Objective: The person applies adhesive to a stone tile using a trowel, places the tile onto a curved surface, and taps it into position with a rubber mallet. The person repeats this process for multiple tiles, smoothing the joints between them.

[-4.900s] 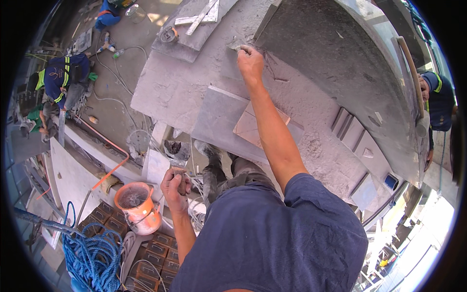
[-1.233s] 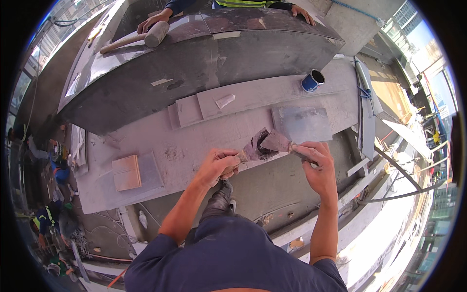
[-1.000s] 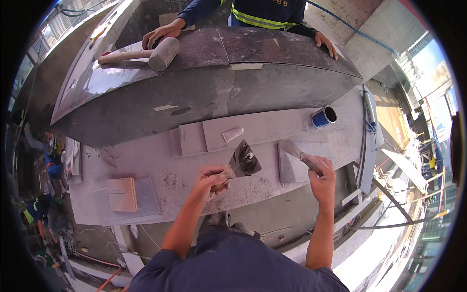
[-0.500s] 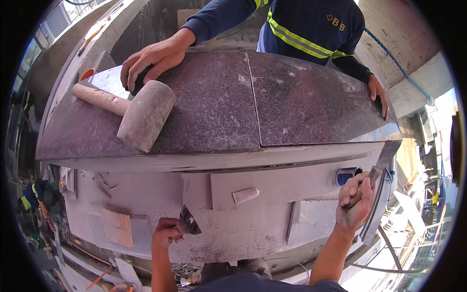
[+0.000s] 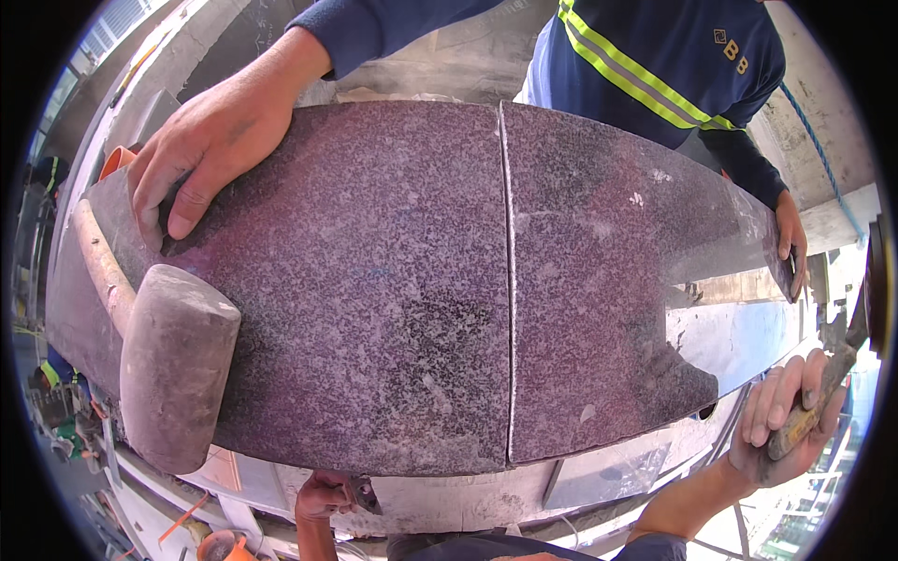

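Head view: my right hand (image 5: 788,423) is wrapped around a scraper (image 5: 795,430), its far end hard to make out beyond my fingers; my left hand (image 5: 323,496) is folded on a second scraper (image 5: 368,496), handle hidden, blade only partly showing; just beyond that hand lies a speckled stone slab (image 5: 374,280).

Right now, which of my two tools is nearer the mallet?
The dark tool in your left hand, closer to the mallet; the brown-handled tool, in your right hand, is at the picture's far right.
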Demonstrator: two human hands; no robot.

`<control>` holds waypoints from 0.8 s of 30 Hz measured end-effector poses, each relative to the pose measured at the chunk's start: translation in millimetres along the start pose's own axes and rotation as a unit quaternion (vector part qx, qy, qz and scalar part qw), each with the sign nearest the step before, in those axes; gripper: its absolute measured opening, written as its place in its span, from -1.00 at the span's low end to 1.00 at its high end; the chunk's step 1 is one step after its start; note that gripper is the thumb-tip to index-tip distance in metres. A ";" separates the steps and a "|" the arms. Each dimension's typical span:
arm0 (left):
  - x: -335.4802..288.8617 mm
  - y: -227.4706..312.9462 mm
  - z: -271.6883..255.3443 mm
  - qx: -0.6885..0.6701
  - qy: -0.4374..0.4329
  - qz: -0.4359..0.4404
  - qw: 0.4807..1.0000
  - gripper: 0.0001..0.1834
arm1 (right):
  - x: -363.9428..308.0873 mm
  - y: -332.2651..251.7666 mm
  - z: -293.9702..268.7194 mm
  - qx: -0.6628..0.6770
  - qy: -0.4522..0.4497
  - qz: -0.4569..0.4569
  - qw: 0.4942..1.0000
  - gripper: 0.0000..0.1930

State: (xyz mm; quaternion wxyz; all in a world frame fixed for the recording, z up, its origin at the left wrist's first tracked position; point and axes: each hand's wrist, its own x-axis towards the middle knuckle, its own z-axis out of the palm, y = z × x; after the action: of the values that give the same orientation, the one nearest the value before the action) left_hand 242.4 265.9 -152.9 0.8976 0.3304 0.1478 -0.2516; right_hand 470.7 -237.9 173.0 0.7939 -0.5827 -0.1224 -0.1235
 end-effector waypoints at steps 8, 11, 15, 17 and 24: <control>7.5 37.6 34.2 0.075 -0.091 0.042 0.992 -0.68 | 42.6 24.1 76.5 -0.110 -0.046 0.159 0.980 -0.45; 2.3 46.2 39.5 0.098 -0.116 0.068 0.986 -0.63 | 56.7 44.1 113.1 -0.122 -0.111 0.183 0.969 -0.33; -10.2 51.8 46.6 0.114 -0.116 0.083 0.983 -0.56 | 70.9 64.6 126.0 -0.169 -0.131 0.167 0.962 -0.47; -24.7 47.6 41.4 0.110 -0.115 0.086 0.984 -0.55 | 71.7 78.0 118.9 -0.183 -0.120 0.155 0.963 -0.48; -60.9 45.8 39.4 0.120 -0.099 0.080 0.985 -0.56 | 67.3 79.3 117.2 -0.159 -0.107 0.139 0.972 -0.49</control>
State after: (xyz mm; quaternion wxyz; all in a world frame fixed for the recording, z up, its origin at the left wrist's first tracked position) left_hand 220.9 291.1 -73.8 0.8791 0.4197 0.0005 -0.2261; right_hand 554.8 -106.5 158.8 0.6827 -0.7225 -0.1036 0.0332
